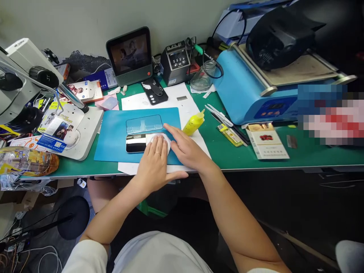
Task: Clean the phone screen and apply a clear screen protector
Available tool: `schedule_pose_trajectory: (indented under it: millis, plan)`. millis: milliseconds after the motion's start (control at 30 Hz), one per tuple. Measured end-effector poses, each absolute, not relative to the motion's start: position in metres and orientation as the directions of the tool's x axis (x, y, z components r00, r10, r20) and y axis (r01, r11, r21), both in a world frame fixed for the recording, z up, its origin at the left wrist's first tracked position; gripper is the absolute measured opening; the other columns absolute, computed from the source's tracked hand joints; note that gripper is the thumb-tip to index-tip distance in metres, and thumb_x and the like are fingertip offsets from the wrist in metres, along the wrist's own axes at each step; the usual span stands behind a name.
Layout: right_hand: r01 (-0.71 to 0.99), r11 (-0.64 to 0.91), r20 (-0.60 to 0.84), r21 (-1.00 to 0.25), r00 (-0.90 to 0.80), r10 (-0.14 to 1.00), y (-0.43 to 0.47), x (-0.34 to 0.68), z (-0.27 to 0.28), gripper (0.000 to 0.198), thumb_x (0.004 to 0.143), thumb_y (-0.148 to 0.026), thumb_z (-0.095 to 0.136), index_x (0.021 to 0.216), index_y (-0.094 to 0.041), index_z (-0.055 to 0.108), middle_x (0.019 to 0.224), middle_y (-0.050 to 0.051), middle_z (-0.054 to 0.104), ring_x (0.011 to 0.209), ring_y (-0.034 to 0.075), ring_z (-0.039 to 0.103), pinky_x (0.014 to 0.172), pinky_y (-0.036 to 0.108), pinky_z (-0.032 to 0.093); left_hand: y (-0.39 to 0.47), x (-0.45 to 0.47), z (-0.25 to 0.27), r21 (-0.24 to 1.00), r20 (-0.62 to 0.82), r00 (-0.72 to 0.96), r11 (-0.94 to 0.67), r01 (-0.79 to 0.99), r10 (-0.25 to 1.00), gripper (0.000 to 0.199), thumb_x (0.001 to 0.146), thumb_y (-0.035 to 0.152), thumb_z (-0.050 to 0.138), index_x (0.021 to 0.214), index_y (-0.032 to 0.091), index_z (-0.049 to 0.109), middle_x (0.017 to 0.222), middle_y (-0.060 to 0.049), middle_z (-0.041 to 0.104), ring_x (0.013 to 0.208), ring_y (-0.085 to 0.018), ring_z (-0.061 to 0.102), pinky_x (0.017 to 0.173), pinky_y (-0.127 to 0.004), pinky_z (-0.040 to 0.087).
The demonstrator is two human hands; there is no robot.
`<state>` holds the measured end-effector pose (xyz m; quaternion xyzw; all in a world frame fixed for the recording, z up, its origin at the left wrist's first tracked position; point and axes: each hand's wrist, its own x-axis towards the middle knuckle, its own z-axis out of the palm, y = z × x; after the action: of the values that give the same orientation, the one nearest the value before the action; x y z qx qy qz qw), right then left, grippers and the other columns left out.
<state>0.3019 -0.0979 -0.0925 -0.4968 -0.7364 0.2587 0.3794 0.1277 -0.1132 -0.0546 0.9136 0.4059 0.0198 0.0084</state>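
Note:
A phone [135,143] with a dark, shiny face lies on a blue mat [109,129]. My left hand [153,163] rests flat over its right part, fingers stretched and pressing a white wipe [167,141] against it, thumb pointing right. The wipe and my fingers cover that end of the phone. Just behind the phone is a clear, dark-edged glass panel [133,126]. My right hand [184,148] hovers or rests at the right end of phone and panel, fingers extended; whether its fingertips touch the panel I cannot tell.
A yellow squeeze bottle [194,123] stands right of the mat. Tweezers [218,115], a cigarette pack [267,141] and a blue machine [241,87] lie farther right. Behind are a phone back cover [155,91], a soldering station [175,62] and a screen [129,53]. A microscope stand [85,142] occupies the left.

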Motion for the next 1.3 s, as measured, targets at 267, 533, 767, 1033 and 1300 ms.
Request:
schedule_pose_trajectory:
  millis: [267, 533, 767, 1033, 1300]
  plan:
    - [0.529, 0.325, 0.259, -0.784, -0.196, 0.946, -0.1, 0.302, -0.087, 0.059, 0.104, -0.03, 0.038, 0.162, -0.024, 0.034, 0.161, 0.012, 0.05, 0.149, 0.028, 0.047, 0.125, 0.056, 0.036, -0.109, 0.117, -0.054, 0.078, 0.028, 0.666, -0.666, 0.742, 0.745, 0.116, 0.091, 0.088, 0.029, 0.159, -0.005, 0.03, 0.168, -0.03, 0.024, 0.16, -0.041, 0.018, 0.129, -0.054, 0.022]
    - [0.543, 0.297, 0.234, -0.786, -0.183, 0.955, -0.102, 0.301, -0.084, 0.06, 0.104, -0.033, 0.038, 0.163, -0.025, 0.034, 0.162, 0.011, 0.048, 0.151, 0.029, 0.044, 0.126, 0.057, 0.035, -0.102, 0.076, -0.051, 0.064, 0.016, 0.611, -0.61, 0.79, 0.792, 0.109, 0.095, 0.083, 0.03, 0.16, -0.004, 0.027, 0.169, -0.03, 0.023, 0.16, -0.041, 0.018, 0.129, -0.056, 0.022]
    - [0.561, 0.289, 0.212, -0.776, -0.2, 0.957, -0.105, 0.303, -0.083, 0.062, 0.105, -0.036, 0.039, 0.165, -0.029, 0.029, 0.163, 0.009, 0.047, 0.152, 0.031, 0.043, 0.125, 0.059, 0.035, -0.101, 0.057, -0.047, 0.09, -0.013, 0.584, -0.58, 0.809, 0.812, 0.1, 0.099, 0.079, 0.029, 0.163, 0.003, 0.023, 0.17, -0.027, 0.023, 0.161, -0.038, 0.016, 0.128, -0.056, 0.025]
    - [0.578, 0.286, 0.199, -0.765, -0.211, 0.957, -0.104, 0.301, -0.081, 0.062, 0.104, -0.035, 0.039, 0.165, -0.027, 0.03, 0.161, 0.011, 0.049, 0.15, 0.031, 0.044, 0.124, 0.059, 0.037, -0.107, 0.043, -0.045, 0.115, -0.015, 0.6, -0.594, 0.796, 0.8, 0.1, 0.099, 0.078, 0.031, 0.165, 0.004, 0.018, 0.171, -0.027, 0.019, 0.162, -0.037, 0.013, 0.128, -0.056, 0.025]
    - [0.579, 0.26, 0.176, -0.773, -0.198, 0.964, -0.104, 0.3, -0.079, 0.062, 0.104, -0.034, 0.039, 0.164, -0.027, 0.03, 0.161, 0.011, 0.049, 0.15, 0.031, 0.044, 0.124, 0.059, 0.037, -0.115, 0.039, -0.047, 0.101, 0.002, 0.542, -0.539, 0.836, 0.84, 0.108, 0.097, 0.082, 0.028, 0.162, -0.003, 0.022, 0.17, -0.03, 0.02, 0.161, -0.04, 0.015, 0.127, -0.057, 0.026]
